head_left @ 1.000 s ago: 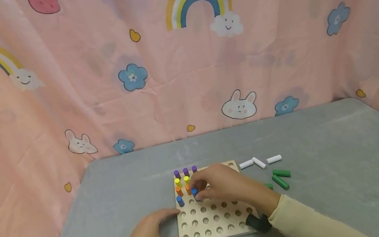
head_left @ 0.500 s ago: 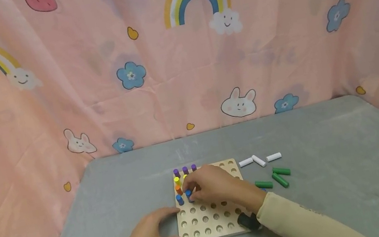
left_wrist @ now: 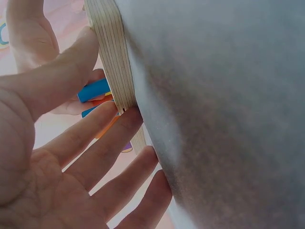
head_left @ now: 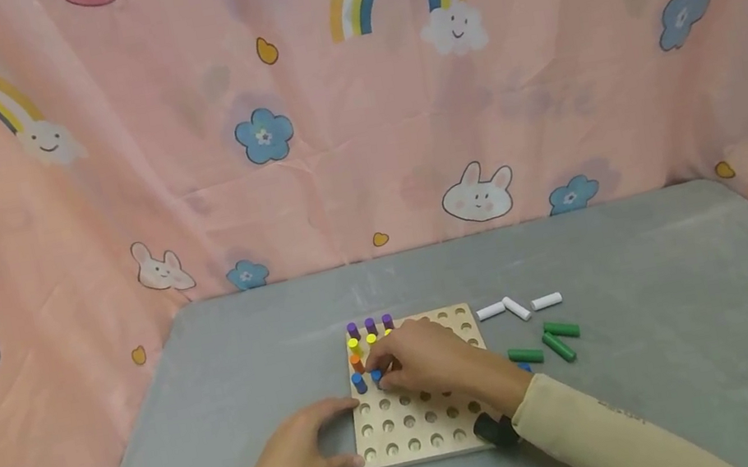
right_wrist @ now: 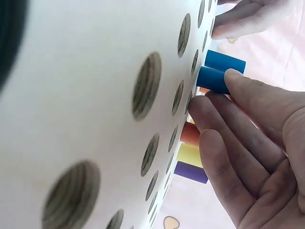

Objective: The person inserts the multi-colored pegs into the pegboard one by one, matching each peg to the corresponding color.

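A wooden pegboard (head_left: pixel 402 435) lies on the grey table with rows of round holes. My right hand (head_left: pixel 426 358) pinches a blue peg (right_wrist: pixel 212 80) between thumb and fingers; it stands at the second hole of its row, beside another blue peg (head_left: pixel 359 384). How deep it sits is unclear. Behind it are orange pegs (head_left: pixel 356 364), partly hidden by the hand, yellow pegs (head_left: pixel 354 347) and purple pegs (head_left: pixel 370 325). Against the board's left side rests my left hand (head_left: pixel 297 457), its fingers (left_wrist: pixel 112 148) extended along the edge and its thumb near the front corner.
Right of the board lie loose white pegs (head_left: pixel 546 301) and green pegs (head_left: pixel 561 331). One more blue peg (head_left: pixel 524 367) shows partly behind my right forearm. A pink patterned curtain (head_left: pixel 338 198) hangs behind the table.
My right hand has moved left with the blue peg, from about the third column to the second, and the peg stands lower. The left hand stays at the board's edge.
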Available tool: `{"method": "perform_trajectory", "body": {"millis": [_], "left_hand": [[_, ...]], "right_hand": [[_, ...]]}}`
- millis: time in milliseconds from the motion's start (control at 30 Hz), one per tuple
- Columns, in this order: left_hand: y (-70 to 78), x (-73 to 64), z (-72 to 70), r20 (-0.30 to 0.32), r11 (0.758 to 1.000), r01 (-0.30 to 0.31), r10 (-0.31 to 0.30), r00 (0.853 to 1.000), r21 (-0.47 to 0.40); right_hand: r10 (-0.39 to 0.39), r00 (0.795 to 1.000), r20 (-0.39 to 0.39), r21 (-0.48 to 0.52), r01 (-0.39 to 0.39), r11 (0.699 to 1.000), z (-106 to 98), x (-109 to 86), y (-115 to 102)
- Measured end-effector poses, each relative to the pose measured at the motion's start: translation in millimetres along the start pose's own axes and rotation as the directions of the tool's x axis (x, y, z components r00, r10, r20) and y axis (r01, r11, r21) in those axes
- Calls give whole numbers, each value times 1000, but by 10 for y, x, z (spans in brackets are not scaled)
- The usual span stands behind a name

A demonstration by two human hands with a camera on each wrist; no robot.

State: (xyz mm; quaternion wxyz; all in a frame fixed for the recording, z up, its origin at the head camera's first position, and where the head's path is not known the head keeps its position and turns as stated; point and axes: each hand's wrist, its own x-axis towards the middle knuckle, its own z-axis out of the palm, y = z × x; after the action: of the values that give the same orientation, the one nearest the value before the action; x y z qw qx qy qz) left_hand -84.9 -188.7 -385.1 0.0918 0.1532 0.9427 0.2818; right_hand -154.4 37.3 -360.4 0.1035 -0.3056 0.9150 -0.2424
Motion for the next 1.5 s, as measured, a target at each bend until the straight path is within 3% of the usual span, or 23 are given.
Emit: {"method": "perform_trajectory", "body": {"millis": [300,567,733,967,1500], "left_hand": [[12,35,-7,19,1000,27,-27,999,16],[27,15,-16,25,999,49,-50,998,15],[18,16,-14,23,999,46,-46,999,23],[13,12,-7,22,999,44,-44,999,21],[22,20,-8,40,998,61,-62,997,16]], "right_hand": [[24,999,-40,49,-22,999,-132,-187,106],[74,992,-100,49,-70,996,-318,-600,372],[64,989,-136,36,-59,998,-410,-861,546],[75,989,-125,-16,-78,997,-428,-1094,747],[45,995,-87,-57,-50,997,-305,-1125,911]]}}
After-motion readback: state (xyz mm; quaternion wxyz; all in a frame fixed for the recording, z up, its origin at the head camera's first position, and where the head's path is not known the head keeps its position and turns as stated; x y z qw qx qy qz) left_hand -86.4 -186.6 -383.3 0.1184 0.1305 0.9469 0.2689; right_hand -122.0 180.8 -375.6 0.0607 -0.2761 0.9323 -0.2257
